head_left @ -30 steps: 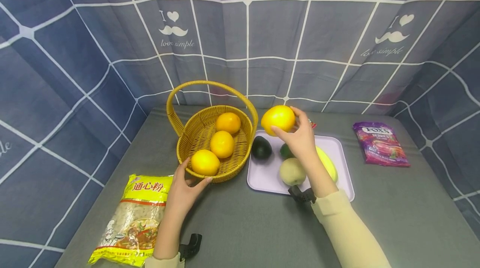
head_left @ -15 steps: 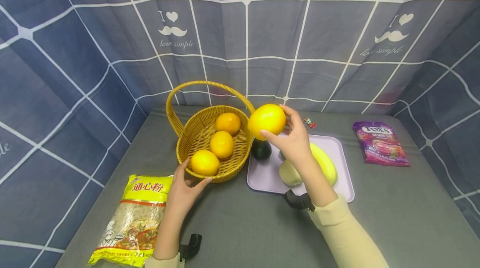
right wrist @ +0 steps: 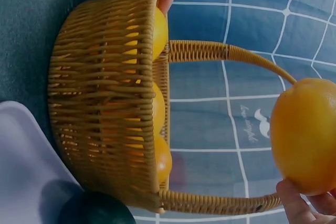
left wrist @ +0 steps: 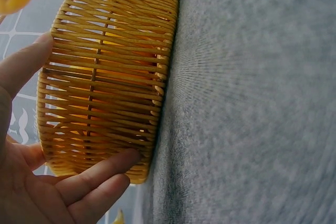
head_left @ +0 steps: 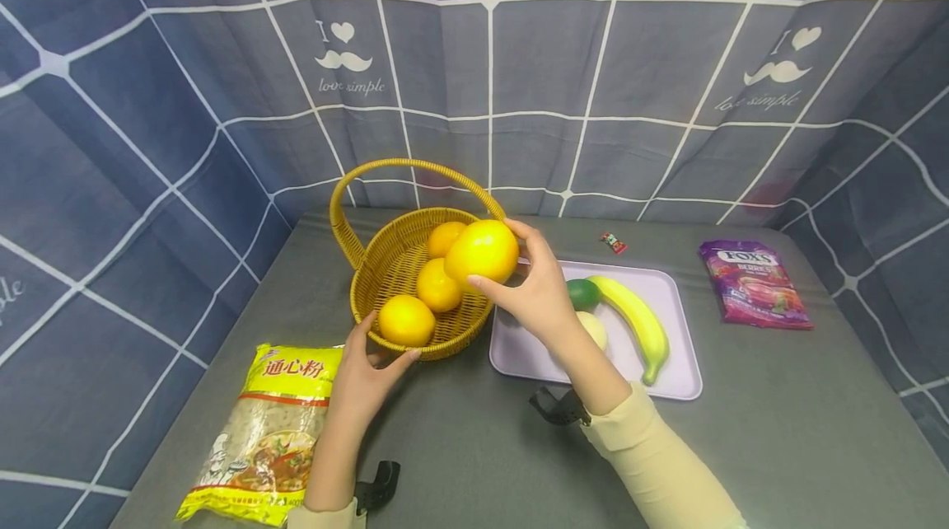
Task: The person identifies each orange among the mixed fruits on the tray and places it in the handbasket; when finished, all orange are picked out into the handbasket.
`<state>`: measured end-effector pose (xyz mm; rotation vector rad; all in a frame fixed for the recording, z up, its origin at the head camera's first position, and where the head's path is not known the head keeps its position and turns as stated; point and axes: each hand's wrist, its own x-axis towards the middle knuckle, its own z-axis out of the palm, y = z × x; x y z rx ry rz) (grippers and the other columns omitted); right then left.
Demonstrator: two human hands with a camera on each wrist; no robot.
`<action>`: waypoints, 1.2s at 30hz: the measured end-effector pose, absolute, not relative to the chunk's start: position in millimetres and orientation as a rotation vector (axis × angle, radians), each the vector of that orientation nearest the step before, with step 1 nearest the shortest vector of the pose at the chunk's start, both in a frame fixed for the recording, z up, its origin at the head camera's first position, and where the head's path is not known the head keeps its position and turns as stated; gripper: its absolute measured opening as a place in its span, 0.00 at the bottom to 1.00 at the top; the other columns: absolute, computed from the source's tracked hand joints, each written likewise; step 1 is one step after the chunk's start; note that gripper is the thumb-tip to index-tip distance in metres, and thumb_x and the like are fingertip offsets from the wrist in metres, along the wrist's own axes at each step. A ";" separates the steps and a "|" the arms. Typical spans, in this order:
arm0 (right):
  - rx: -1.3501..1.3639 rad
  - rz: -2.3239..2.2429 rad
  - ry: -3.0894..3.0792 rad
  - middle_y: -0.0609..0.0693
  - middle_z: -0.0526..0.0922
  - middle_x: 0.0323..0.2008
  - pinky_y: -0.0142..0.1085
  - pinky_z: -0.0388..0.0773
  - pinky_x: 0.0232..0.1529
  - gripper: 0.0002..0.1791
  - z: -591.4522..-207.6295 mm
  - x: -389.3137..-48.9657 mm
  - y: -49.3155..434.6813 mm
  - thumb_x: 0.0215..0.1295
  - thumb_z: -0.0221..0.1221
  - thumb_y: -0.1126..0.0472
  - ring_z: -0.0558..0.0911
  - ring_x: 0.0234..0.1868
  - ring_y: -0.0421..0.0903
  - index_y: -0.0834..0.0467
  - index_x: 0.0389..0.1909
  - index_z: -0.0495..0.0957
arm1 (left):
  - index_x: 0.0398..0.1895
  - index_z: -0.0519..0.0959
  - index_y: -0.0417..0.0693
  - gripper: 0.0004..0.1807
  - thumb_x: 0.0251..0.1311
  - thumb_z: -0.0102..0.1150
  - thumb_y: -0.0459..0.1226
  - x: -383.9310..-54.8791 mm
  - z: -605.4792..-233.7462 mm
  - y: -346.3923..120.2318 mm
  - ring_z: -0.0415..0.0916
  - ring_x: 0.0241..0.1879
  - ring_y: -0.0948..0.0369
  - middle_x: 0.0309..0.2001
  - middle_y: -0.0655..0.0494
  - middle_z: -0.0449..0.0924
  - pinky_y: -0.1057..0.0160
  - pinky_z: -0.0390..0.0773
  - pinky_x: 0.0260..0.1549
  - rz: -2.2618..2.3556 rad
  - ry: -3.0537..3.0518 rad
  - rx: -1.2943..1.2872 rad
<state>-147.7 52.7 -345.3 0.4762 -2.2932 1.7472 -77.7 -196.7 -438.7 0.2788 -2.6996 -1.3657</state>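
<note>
My right hand [head_left: 539,290] holds an orange [head_left: 483,253] between thumb and fingers, over the right side of a yellow wicker basket [head_left: 376,249]. In the right wrist view this orange [right wrist: 307,135] shows above the rim level, apart from the basket. Several more oranges, such as the front one [head_left: 406,320], lie inside the basket. With thumb and fingers at the near left rim, my left hand [head_left: 365,385] grips the basket. The left wrist view shows two of its fingers [left wrist: 102,184] along the woven wall.
A lilac tray [head_left: 682,323] right of the basket carries a banana [head_left: 638,319], a green fruit [head_left: 582,293] and a partly hidden pale round fruit [head_left: 593,329]. A pasta bag [head_left: 267,438] lies left, a purple candy bag [head_left: 754,284] right, and a small wrapped sweet [head_left: 613,243] behind the tray.
My right hand has carried the orange leftward from above the tray to over the basket, uncovering the banana and the small sweet. My left hand has stayed at the rim.
</note>
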 end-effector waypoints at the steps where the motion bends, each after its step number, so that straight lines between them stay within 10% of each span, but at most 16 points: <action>1: 0.488 1.735 -2.289 0.46 0.71 0.60 0.42 0.75 0.52 0.45 -346.0 -147.9 51.0 0.47 0.75 0.51 0.75 0.52 0.46 0.53 0.67 0.66 | 0.75 0.52 0.49 0.55 0.49 0.71 0.56 -77.8 -438.8 -196.8 0.78 0.48 0.47 0.72 0.43 0.53 0.47 0.75 0.47 -1.362 -2.702 0.283; 36: 0.501 1.573 -2.590 0.51 0.71 0.61 0.43 0.76 0.49 0.49 -385.2 -197.3 -54.4 0.47 0.73 0.43 0.76 0.52 0.48 0.56 0.68 0.63 | 0.75 0.51 0.49 0.57 0.48 0.68 0.61 -78.9 -439.0 -196.1 0.78 0.49 0.46 0.72 0.43 0.52 0.46 0.75 0.48 -1.362 -2.725 0.292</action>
